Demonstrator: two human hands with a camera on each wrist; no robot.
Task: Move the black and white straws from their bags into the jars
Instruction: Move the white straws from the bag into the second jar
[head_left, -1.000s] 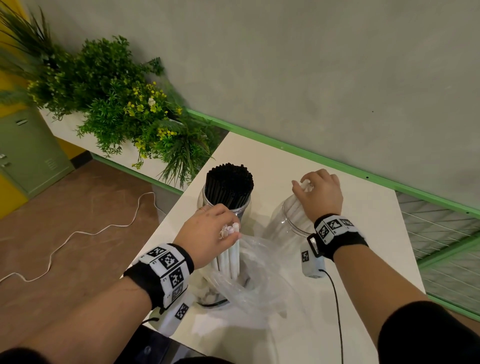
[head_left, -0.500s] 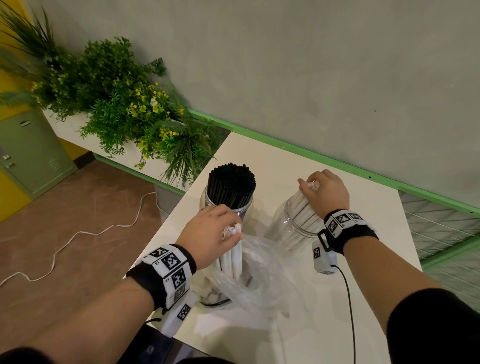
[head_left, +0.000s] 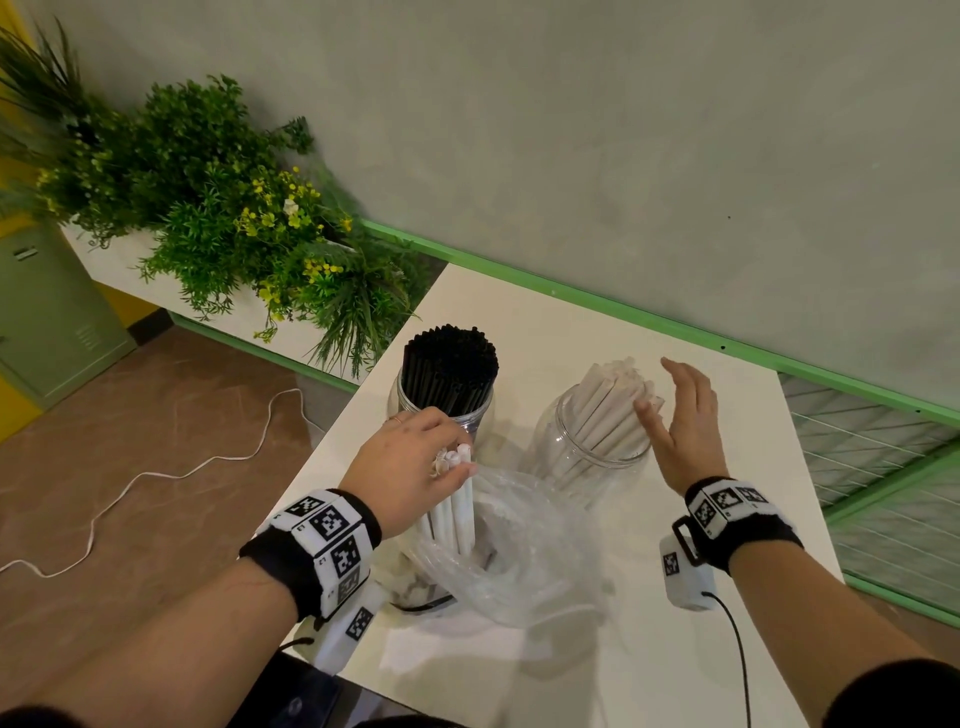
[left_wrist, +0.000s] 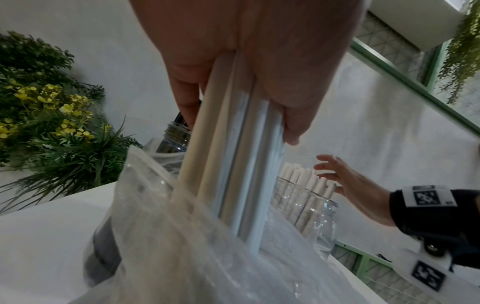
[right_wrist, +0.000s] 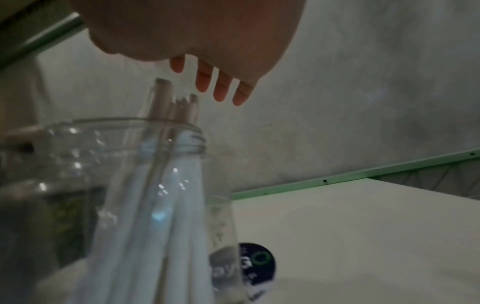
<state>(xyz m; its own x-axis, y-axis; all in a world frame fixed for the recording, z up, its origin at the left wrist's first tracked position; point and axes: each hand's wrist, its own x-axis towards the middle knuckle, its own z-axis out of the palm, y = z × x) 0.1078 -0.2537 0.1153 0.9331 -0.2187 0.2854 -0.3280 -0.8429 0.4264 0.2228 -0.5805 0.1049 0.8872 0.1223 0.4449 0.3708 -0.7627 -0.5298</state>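
Two clear jars stand on the white table (head_left: 717, 649). The left jar (head_left: 415, 400) is packed with black straws (head_left: 449, 364). The right jar (head_left: 587, 457) holds a leaning bunch of white straws (head_left: 608, 410). My left hand (head_left: 410, 467) grips several white straws (head_left: 457, 514) upright in a clear plastic bag (head_left: 498, 566); the left wrist view shows those straws (left_wrist: 233, 156) between fingers and thumb above the bag (left_wrist: 166, 236). My right hand (head_left: 680, 415) is spread flat beside the straw tops in the right jar (right_wrist: 145, 185), holding nothing, its fingertips (right_wrist: 221, 88) just past them.
A planter of green plants with yellow flowers (head_left: 218, 223) stands left of the table against the grey wall. A white cable (head_left: 156, 478) lies on the brown floor. A green rail (head_left: 623, 312) runs behind the table, with wire mesh at the right.
My right hand has let go of the white straws in the right jar and spread its fingers beside them. The left hand keeps its grip on the straws in the bag.
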